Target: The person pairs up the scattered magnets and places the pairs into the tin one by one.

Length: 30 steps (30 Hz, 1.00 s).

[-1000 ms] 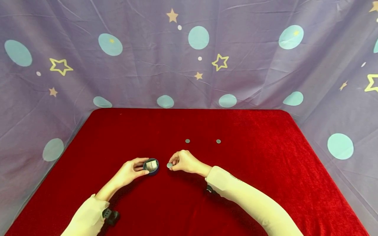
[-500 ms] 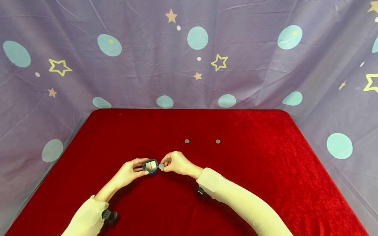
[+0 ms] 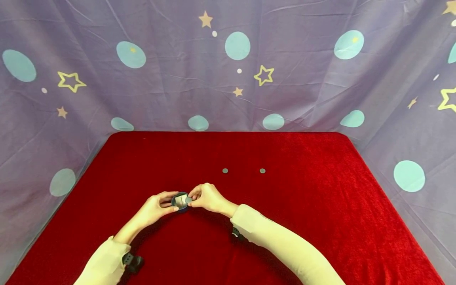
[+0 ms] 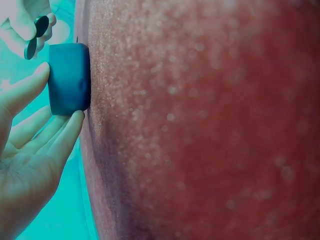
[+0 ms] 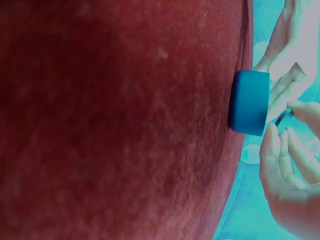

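A small round blue container (image 3: 180,202) stands on the red cloth (image 3: 285,206). My left hand (image 3: 170,204) grips its left side between thumb and fingers; the left wrist view shows the fingers (image 4: 60,135) against the blue container (image 4: 70,77). My right hand (image 3: 193,199) pinches a grey coin (image 3: 188,200) just over the container's top. In the right wrist view the coin (image 5: 284,119) sits between my fingertips (image 5: 272,145), right beside the container (image 5: 248,102). What lies inside the container cannot be made out.
Two more grey coins (image 3: 225,170) (image 3: 262,170) lie on the cloth beyond my hands. A purple backdrop (image 3: 228,71) with stars and dots hangs behind and around the table. The cloth's far edge runs along the backdrop.
My right hand has carried the coin leftward from beside the container to its top. The left hand and container have stayed put.
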{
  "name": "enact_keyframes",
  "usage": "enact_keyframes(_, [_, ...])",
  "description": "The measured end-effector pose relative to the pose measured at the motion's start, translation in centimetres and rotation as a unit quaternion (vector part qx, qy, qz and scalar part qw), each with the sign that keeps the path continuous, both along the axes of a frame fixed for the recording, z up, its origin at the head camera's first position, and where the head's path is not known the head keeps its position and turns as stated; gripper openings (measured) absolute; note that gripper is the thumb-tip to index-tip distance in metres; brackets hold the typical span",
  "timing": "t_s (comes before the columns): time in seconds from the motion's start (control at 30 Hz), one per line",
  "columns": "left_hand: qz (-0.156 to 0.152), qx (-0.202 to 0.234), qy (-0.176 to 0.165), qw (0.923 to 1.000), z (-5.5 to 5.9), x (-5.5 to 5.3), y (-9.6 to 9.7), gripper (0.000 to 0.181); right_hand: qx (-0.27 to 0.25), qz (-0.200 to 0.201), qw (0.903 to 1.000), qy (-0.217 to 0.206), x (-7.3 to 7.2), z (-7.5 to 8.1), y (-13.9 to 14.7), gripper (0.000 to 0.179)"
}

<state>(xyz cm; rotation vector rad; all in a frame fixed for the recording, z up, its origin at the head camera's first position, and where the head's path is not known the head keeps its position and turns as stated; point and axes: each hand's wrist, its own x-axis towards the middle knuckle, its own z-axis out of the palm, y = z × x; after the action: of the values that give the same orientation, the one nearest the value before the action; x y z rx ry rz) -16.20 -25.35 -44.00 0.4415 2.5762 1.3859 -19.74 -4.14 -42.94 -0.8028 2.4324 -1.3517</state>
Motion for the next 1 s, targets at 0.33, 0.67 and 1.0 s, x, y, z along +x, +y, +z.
enact_keyframes(0.33, [-0.007,0.006,-0.006,0.9999,-0.1,0.0,-0.3,0.057,-0.011,-0.004,0.9999,-0.008,0.3,0.1,-1.1,0.020])
enact_keyframes(0.67, [-0.017,0.009,-0.013,0.9997,0.0,0.0,-0.2,0.058,-0.014,-0.021,0.9996,-0.012,0.4,-0.2,-2.1,0.019])
enact_keyframes(1.0, [-0.009,0.007,-0.019,0.9998,-0.1,0.0,-0.1,0.059,-0.007,-0.031,0.9995,-0.006,0.5,-0.1,-2.6,0.020])
